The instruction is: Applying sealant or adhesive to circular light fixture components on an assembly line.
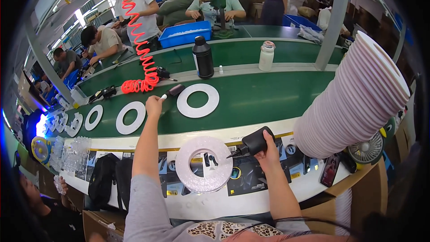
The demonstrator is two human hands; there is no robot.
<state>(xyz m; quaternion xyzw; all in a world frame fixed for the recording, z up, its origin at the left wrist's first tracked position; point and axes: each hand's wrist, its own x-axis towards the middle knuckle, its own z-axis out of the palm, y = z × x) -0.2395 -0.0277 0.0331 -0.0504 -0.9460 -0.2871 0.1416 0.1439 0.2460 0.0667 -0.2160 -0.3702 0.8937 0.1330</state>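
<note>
My right hand is wrapped round a black squeeze bottle, tilted so its thin dark nozzle points left. The nozzle tip is at the right edge of a small stack of white flat rings on the table in front of me. My left arm reaches out over the green conveyor belt. The left hand is closed at the white end of a small dark brown bottle-like thing; its exact kind is unclear. Close by on the belt lie a single white ring and another white ring.
A tall leaning stack of white rings rises at right, beside a phone and small fan. Beyond the belt stand a black bottle and whitish jar. A red coiled hose hangs down. Co-workers sit opposite.
</note>
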